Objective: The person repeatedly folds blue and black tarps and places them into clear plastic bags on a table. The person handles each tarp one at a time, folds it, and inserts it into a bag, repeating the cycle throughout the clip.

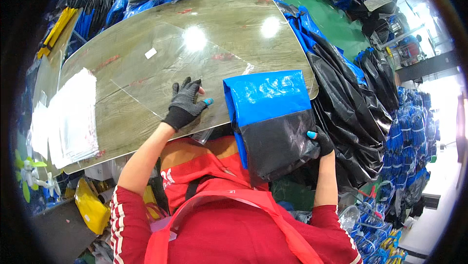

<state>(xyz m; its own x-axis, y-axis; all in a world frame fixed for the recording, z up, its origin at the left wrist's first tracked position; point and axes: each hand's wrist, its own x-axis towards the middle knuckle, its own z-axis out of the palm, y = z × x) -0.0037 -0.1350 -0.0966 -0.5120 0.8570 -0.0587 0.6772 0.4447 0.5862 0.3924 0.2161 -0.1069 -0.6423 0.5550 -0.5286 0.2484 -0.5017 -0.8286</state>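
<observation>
While the right hand [321, 143] is gripping the folded blue-and-black sheet [278, 118] right of centre in the frame, the left hand [187, 101] is hovering or resting mid-frame above the table [146, 25], fingers spread and holding nothing that I'm making out. Right thumb is lying on top near the lower right edge; the other fingers are mostly going under, so the grasp is looking like a pinch through the layers. The sheet is sitting across the table's near edge, blue band on the table side, black part sagging over toward the red apron [219, 166].

Handling, my guess: it's looking light to middling, soft and floppy, with a shiny, slightly slippery face; not fragile, but the folds are probably wanting to slide apart. Best hold: both side edges, thumbs on top, fingers under the full stack, or one palm supporting the sagging black end.

Clear plastic [161, 71] is lying flat around the left hand, likely thin, slick and easy to crease; a corner or open edge is probably giving the best purchase.

Hard to make out: the plastic is nearly vanishing against the wood grain, and glare is washing out part of the tabletop, so I'm not telling whether it's a bag or a sheet, or whether the left palm is pressing it. The sheet is hiding its own underside, and the white stack [75, 118] at left is overexposed.
</observation>
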